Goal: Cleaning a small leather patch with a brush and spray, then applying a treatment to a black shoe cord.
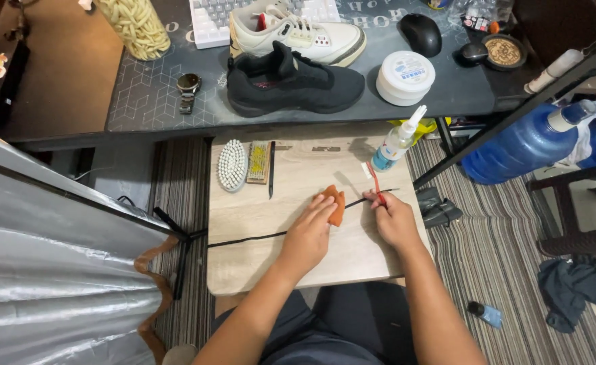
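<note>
My left hand (pixel 309 231) presses an orange cloth (pixel 337 205) down on a long black shoelace (pixel 250 238) that lies across the small wooden table (pixel 257 270). My right hand (pixel 392 217) grips a red-handled toothbrush (pixel 373 180), its white head pointing up and away, with the lace running under the fingers. Both hands sit close together over the table's middle right. A black sneaker (pixel 291 84) and a white sneaker (pixel 298 30) stand on the dark desk (pixel 149 101) beyond.
A white oval brush (pixel 232 164), a yellow-bristled brush (pixel 258 162) and a black stick lie at the wooden table's far edge; a small spray bottle (pixel 397 140) stands at its right corner. On the desk: white tub (pixel 405 76), watch (pixel 188 90), mouse (pixel 421 32), jar, keyboard. Blue water jug (pixel 524 145) right.
</note>
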